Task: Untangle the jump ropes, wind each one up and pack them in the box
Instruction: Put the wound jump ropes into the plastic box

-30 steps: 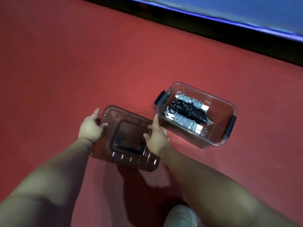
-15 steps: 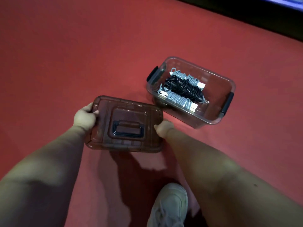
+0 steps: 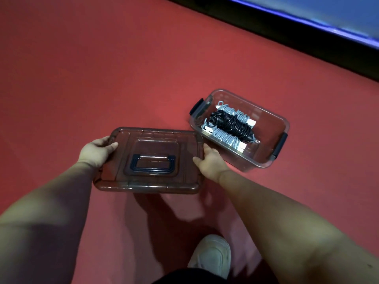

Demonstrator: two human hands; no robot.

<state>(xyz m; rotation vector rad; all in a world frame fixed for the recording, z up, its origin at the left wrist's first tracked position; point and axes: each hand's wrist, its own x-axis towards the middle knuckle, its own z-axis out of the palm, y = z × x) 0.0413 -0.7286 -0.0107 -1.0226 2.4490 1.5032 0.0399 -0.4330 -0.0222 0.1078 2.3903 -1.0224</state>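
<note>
While off the box — one lid, left hand and right hand clamped on its two ends.

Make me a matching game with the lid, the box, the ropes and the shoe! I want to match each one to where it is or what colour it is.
Things:
1 lid
2 box
3 ropes
4 shoe

Matches:
a white
b wound up, inside the box
c open, on the floor
d held by the left hand and right hand

Pairs: 1-d, 2-c, 3-b, 4-a
</note>
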